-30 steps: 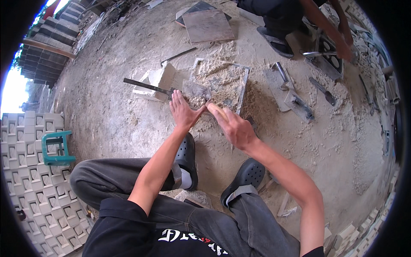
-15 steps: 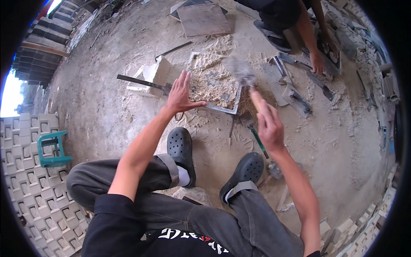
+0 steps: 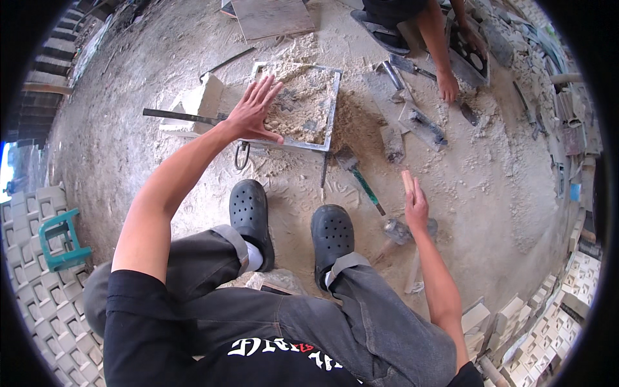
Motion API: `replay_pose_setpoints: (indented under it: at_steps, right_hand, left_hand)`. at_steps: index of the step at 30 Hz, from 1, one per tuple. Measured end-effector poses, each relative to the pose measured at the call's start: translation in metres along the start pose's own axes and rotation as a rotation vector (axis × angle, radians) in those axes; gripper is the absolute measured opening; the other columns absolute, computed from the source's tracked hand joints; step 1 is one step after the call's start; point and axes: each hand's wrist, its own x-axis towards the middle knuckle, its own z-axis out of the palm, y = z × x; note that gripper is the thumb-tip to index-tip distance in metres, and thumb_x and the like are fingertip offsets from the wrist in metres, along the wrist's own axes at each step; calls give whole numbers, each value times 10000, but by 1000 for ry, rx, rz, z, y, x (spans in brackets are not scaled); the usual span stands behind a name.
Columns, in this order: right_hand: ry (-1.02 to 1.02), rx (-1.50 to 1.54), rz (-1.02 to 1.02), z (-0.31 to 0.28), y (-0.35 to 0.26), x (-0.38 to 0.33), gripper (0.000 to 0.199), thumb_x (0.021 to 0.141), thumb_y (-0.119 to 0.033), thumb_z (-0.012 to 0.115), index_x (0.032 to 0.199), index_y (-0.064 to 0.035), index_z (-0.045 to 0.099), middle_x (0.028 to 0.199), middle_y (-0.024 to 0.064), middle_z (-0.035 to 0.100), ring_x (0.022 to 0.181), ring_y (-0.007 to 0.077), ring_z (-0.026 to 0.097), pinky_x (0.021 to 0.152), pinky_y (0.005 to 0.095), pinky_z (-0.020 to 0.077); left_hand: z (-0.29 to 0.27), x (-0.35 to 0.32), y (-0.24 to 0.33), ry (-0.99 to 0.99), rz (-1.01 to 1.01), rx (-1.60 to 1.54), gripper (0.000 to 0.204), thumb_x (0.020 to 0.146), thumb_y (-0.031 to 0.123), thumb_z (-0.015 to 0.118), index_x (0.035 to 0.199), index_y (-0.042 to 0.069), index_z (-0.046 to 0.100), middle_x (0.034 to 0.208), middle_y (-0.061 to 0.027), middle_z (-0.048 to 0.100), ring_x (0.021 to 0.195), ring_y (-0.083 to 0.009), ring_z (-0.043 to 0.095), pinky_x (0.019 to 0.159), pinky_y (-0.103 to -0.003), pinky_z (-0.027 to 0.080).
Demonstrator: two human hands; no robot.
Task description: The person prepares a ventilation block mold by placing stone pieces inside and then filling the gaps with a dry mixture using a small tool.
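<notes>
1. A shallow grey metal rectangular frame [image 3: 334, 106] lies on the dusty tan ground [image 3: 122, 155], ahead of the two dark grey perforated clogs [image 3: 249, 216], filled with pale tan, crumbly, sand-like material [image 3: 304, 100]
2. The left hand [image 3: 251, 119] is spread over the frame's left edge, fingers apart and pointing to the far side, thumb reaching along the near edge, clasping nothing; whether the palm presses down cannot be told
3. The right hand [image 3: 416, 205] is closed on the pale wooden handle of a dust-coated trowel [image 3: 407, 183], well out to the right of the frame's near right corner, with the blade pointing away from the body
4. A dark metal loop [image 3: 242, 156] hangs at the near left corner, and a long flat dark steel bar [image 3: 177, 115] runs leftward from the left wrist, across a rough white block [image 3: 205, 97]
5. Just outside the near right corner lies a tool with a green handle [image 3: 366, 187], its head toward the frame, while a grey-headed mallet [image 3: 397, 231] rests near the right forearm
6. Beyond the frame's right edge, a co-worker's hand [image 3: 447, 86] reaches down near a grey metal float [image 3: 422, 127]
</notes>
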Motion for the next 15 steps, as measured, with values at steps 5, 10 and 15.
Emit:
replay_pose_setpoints:
  at_steps: [5, 10, 15]
  right_hand:
    - [145, -424, -360, 16, -49, 7, 445, 966, -351, 621, 1307, -65, 607, 1167, 204, 670, 1111, 379, 615, 965, 463, 488]
    - [-390, -334, -220, 46, -76, 5, 427, 941, -449, 638, 1077, -45, 608, 1113, 192, 690, 1038, 419, 651, 850, 515, 514]
    - [-524, -350, -11, 58, -76, 16, 492, 927, -452, 659, 1160, -27, 573, 1021, 238, 688, 979, 436, 671, 843, 523, 517]
  left_hand:
    - [-28, -10, -3, -218, 120, 74, 1604, 485, 1018, 546, 1607, 21, -21, 1678, -221, 3, 1561, -356, -12, 1282, -480, 7]
    - [-103, -24, 3, -499, 241, 262, 1543, 542, 936, 653, 1606, 10, 26, 1683, -199, 38, 1564, -327, 23, 1290, -453, 39]
    - [-128, -50, -14, -468, 229, 181, 1429, 620, 763, 798, 1608, 22, 79, 1683, -185, 76, 1562, -320, 73, 1292, -448, 71]
